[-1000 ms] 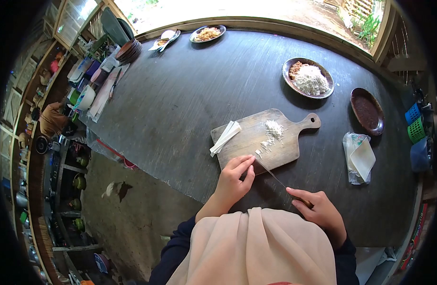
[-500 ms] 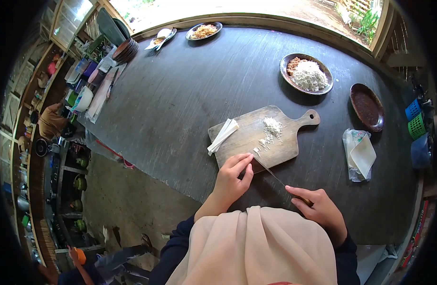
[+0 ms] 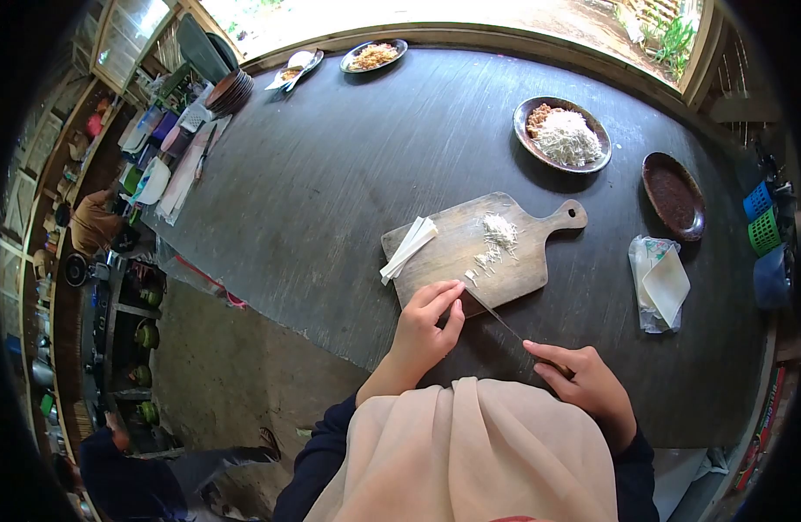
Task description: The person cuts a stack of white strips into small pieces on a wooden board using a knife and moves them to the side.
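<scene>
My right hand (image 3: 583,372) is closed around the handle of a knife (image 3: 503,324), its thin blade slanting up to the front edge of a wooden cutting board (image 3: 526,261). My left hand (image 3: 428,326) is at the blade's tip, fingers bent together and fingertips touching the board's edge; whatever they hold is hidden. Just beyond the fingertips lie small white pieces (image 3: 470,277). A little pile of fine white shreds (image 3: 499,230) sits at the middle of the board. Several white strips (image 3: 409,250) are stacked on its left side.
Beyond the board stands a plate (image 3: 522,143) heaped with white shreds and brownish food. An oval brown dish (image 3: 673,196) and a plastic packet (image 3: 653,283) with a white slab lie on the right. Food plates (image 3: 374,68) stand at the back. A person (image 3: 139,470) is below left.
My hands, the knife and the food on the board keep their places. The person at lower left has shifted, and the orange object by their hand is no longer visible.
</scene>
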`<state>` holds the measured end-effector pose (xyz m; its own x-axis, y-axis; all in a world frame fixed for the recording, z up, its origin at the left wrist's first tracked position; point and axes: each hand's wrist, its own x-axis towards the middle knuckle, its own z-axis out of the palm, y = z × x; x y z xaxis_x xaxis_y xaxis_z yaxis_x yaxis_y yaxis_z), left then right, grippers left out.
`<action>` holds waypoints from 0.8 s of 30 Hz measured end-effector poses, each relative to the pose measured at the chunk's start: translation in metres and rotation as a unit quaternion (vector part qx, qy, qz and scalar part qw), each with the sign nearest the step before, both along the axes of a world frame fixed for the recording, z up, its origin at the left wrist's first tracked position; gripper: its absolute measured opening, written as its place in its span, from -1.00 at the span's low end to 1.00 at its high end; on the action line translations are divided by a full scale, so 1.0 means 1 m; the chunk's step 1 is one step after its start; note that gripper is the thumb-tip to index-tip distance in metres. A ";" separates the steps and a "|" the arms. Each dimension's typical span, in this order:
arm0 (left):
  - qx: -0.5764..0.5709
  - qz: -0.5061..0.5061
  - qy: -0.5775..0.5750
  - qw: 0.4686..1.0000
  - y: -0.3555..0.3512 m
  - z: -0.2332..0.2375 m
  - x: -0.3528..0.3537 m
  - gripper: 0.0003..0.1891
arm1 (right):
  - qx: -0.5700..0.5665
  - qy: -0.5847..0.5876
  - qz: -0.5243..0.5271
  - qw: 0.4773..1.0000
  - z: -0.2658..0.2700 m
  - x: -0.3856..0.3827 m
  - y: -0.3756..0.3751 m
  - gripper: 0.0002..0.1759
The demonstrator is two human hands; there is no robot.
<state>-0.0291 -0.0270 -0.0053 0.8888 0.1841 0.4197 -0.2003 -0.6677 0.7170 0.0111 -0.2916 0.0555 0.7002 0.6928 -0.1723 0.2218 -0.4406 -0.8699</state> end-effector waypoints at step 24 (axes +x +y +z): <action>0.031 0.003 -0.023 0.999 -0.002 -0.003 0.001 -0.73 | 0.012 0.153 -0.007 0.988 -0.008 -0.001 0.002 -0.56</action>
<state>-0.0279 -0.0287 -0.0088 0.8676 0.1624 0.4700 -0.2269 -0.7118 0.6648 0.0099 -0.2897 0.0476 0.6282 0.6894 -0.3606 -0.0588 -0.4200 -0.9056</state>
